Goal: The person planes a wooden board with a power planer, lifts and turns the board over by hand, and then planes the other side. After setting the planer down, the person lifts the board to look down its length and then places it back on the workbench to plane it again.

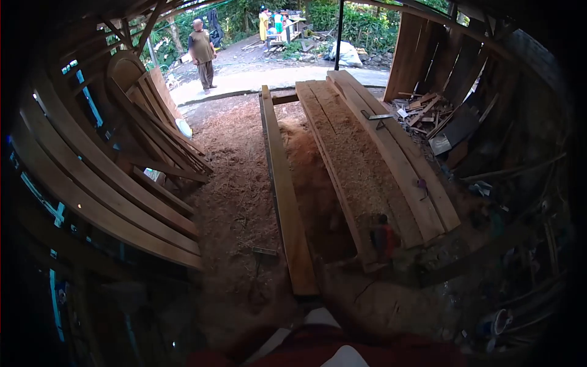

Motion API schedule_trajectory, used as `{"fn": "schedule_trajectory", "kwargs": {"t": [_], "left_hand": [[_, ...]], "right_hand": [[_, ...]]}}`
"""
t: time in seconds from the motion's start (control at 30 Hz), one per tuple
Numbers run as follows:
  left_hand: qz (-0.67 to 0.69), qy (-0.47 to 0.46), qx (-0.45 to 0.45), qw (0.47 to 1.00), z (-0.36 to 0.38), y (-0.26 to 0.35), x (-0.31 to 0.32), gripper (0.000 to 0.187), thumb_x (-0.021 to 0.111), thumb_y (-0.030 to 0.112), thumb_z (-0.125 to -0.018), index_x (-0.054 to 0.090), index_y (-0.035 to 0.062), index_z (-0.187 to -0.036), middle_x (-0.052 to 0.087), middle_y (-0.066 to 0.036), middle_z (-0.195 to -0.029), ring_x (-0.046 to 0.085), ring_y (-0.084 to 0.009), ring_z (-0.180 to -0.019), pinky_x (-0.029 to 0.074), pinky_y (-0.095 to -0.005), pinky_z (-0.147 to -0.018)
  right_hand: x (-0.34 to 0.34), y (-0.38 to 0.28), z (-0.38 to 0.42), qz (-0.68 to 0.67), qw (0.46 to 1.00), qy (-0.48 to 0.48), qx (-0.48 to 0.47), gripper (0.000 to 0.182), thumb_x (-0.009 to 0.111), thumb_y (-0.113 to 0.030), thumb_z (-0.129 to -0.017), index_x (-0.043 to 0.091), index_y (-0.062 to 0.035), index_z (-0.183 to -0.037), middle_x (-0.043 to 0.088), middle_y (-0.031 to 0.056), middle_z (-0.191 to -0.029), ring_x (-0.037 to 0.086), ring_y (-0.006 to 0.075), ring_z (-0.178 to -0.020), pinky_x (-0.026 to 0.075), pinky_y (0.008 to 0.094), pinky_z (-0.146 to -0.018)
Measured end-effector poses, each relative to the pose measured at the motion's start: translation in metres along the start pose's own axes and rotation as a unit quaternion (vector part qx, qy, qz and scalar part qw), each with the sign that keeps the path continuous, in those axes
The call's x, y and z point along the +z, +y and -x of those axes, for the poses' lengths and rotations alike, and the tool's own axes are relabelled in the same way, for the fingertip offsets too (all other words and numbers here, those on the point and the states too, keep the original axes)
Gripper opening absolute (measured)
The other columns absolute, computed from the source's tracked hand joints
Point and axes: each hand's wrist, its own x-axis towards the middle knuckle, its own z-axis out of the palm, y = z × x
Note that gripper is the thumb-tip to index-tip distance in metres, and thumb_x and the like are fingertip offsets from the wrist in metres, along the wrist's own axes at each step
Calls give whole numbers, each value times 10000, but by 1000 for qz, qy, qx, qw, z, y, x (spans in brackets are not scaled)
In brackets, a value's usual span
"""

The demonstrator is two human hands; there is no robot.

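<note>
Neither of my hands shows in the head view; only my red clothing [416,350] appears along the bottom edge. Straight ahead of me a long narrow wooden beam [285,196] runs away toward the entrance. To its right lie wide planks [361,147], strewn with sawdust. A carpenter's square [379,116] rests on the far part of the planks, and a small purple object [420,183] sits nearer. At the planks' near end stands a dark red and black object [384,237], possibly a power tool; its shape is blurred.
Long boards [104,177] lean along the left wall, with wooden frames [153,110] behind them. Sawdust [235,159] covers the floor. Wood scraps [428,110] are heaped at the right. A person [202,54] stands outside near the pale path [244,79]; others are farther back.
</note>
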Motion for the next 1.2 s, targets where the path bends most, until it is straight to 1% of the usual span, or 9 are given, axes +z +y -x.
{"fn": "schedule_trajectory", "kwargs": {"t": [0.1,0.2,0.23,0.3,0.4,0.77,0.97,1.07,1.2], "left_hand": [[246,38,-210,945,5,-35,25,711,303,557,-1108,280,35,-1590,508,-163,-1449,581,-262,-1291,525,-389,-1048],[557,93,-483,669,25,-84,60,756,325,603,-1093,257,61,-1616,481,-130,-1483,568,-253,-1301,515,-385,-1058],[558,93,-492,662,45,-114,78,756,325,603,-1093,257,61,-1616,481,-130,-1483,568,-253,-1301,515,-385,-1058],[565,127,-362,730,89,-178,118,753,310,533,-1110,112,72,-1670,263,-118,-1679,364,-247,-1504,354,-368,-1203],[530,132,-347,763,113,-207,140,630,263,399,-1130,51,211,-1694,317,-93,-1655,473,-230,-1406,432,-382,-1138],[433,89,-272,855,201,-342,209,718,279,424,-1079,49,111,-1683,109,-122,-1747,166,-270,-1594,157,-391,-1277],[336,5,-245,909,218,-381,220,684,247,395,-1091,106,56,-1668,129,-167,-1738,135,-301,-1602,112,-407,-1285],[279,-33,-224,933,193,-382,207,671,231,380,-1097,134,28,-1660,139,-189,-1733,119,-316,-1606,90,-415,-1290],[189,-79,-187,961,191,-374,142,659,210,360,-1105,173,-9,-1650,153,-219,-1726,99,-337,-1612,61,-425,-1295]], "right_hand": [[-26,79,-27,-3,995,-66,-72,818,360,-594,-1089,140,-47,-1656,277,161,-1656,325,237,-1521,320,389,-1229],[-41,131,-38,-65,982,-84,-154,903,340,-662,-1062,76,-53,-1674,215,152,-1695,272,239,-1539,265,387,-1238],[-48,147,-42,-52,983,-93,-147,930,296,-694,-1054,63,-43,-1675,194,151,-1707,227,246,-1557,221,389,-1250],[-53,160,-52,-34,983,-91,-159,976,314,-726,-1033,30,-49,-1676,149,154,-1719,195,253,-1569,201,393,-1256],[-68,201,-77,-17,981,-95,-171,1069,333,-788,-989,-17,-45,-1674,72,157,-1737,141,258,-1587,165,400,-1266],[-115,320,-143,166,966,-49,-191,1164,197,-876,-932,-5,15,-1655,-59,191,-1744,-195,336,-1583,-142,492,-1248],[-114,337,-156,192,961,-19,-200,1086,103,-804,-981,26,53,-1643,6,194,-1743,-140,314,-1595,-146,470,-1255],[-125,348,-159,230,954,-20,-192,1029,307,-734,-1020,87,57,-1640,36,200,-1743,-138,322,-1598,-129,470,-1262],[-107,322,-143,432,888,103,-117,918,621,-604,-944,372,44,-1546,466,302,-1509,378,470,-1447,283,510,-1204]]}}
